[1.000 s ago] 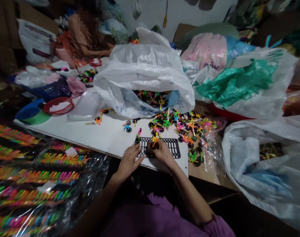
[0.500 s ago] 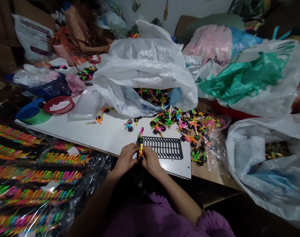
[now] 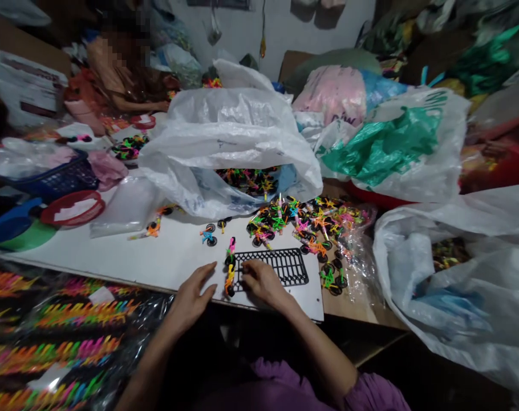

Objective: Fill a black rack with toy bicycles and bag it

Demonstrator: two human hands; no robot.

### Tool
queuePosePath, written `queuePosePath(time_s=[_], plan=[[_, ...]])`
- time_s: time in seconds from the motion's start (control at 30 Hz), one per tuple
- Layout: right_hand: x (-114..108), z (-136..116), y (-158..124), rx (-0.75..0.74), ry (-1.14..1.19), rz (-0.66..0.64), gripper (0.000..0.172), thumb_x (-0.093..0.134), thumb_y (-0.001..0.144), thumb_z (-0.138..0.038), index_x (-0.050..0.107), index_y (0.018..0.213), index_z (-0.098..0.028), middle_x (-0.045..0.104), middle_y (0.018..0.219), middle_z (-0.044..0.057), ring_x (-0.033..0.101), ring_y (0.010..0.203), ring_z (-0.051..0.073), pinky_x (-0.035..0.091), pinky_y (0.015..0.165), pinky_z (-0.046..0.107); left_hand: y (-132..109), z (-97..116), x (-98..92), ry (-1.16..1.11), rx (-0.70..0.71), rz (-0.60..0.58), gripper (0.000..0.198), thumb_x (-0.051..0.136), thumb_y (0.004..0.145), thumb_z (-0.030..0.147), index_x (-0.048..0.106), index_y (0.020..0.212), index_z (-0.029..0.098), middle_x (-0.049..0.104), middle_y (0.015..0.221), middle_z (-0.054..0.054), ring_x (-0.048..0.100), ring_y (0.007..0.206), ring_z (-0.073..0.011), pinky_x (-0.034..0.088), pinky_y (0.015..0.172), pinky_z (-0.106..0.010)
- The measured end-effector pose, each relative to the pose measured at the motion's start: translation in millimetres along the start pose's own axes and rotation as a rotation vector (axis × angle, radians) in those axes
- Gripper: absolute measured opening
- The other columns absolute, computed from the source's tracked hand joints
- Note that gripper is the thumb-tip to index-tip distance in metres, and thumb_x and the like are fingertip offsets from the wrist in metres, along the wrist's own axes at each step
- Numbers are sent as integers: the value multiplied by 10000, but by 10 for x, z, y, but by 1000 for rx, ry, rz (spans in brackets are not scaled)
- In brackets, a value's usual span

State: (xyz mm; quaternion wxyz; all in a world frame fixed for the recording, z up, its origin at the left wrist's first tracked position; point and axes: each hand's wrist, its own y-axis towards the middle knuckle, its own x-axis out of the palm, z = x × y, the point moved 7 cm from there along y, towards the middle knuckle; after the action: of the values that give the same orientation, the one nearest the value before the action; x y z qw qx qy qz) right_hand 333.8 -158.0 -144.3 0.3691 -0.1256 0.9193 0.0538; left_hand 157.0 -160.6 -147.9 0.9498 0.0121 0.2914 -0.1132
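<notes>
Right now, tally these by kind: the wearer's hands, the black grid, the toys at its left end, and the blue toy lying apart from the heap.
Hands: 2 (left hand, right hand)
Black grid: 1
Toys at its left end: 2 (pink-and-green toy, yellow-and-orange toy)
Blue toy: 1
Total: 6

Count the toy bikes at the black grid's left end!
2: a pink toy bike at the far corner and a yellow-orange one nearer the person. The right hand covers part of the black grid, so others may hide.
</notes>
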Motion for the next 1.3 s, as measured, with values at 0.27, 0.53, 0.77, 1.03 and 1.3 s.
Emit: queuePosePath(time_s=[0.27, 0.53, 0.77, 1.03, 1.3], plan=[[-578, 466, 397, 336, -529, 68, 195, 496, 843, -256, 591, 965, -139, 618, 969, 121, 599, 861, 222, 415, 703, 283, 54, 434, 240, 123, -175, 153, 759, 562, 732, 462, 285, 1353, 124, 480, 1276, -160, 533, 1100, -261, 458, 905, -412], [-513, 608, 259, 376, -78, 124, 233, 539, 783, -373, 610, 763, -152, 610, 705, 51, 561, 670, 165, 377, 578, 244, 31, 454, 266, 372, -24, 262, 466, 410, 814, 251, 411, 1262, 123, 567, 1185, -133, 558, 1067, -235, 453, 899, -379], [-589, 665, 335, 351, 1237, 247, 363, 633, 627, -516, 561, 731, -176, 540, 665, 5, 443, 532, 89, 344, 441, 193, 35, 502, 180, 438, -55, 299, 379, 451, 790, 208, 498, 1162, 154, 650, 1012, -89, 622, 926, -232, 488, 802, -350], [-284, 172, 177, 195, 892, 244, 229, 599, 710, -379, 555, 757, -159, 531, 588, -30, 480, 520, 102, 401, 514, 213, -132, 525, 208, 556, -79, 287, 391, 392, 826, 197, 457, 1205, 125, 605, 1127, -118, 602, 980, -241, 472, 835, -362], [156, 96, 334, 117, 257, 217, 115, 538, 782, -260, 581, 827, -162, 624, 766, 28, 568, 699, 144, 414, 656, 231, -173, 503, 232, 604, -81, 301, 388, 384, 826, 195, 460, 1199, 121, 630, 1068, -126, 615, 947, -243, 482, 811, -366]])
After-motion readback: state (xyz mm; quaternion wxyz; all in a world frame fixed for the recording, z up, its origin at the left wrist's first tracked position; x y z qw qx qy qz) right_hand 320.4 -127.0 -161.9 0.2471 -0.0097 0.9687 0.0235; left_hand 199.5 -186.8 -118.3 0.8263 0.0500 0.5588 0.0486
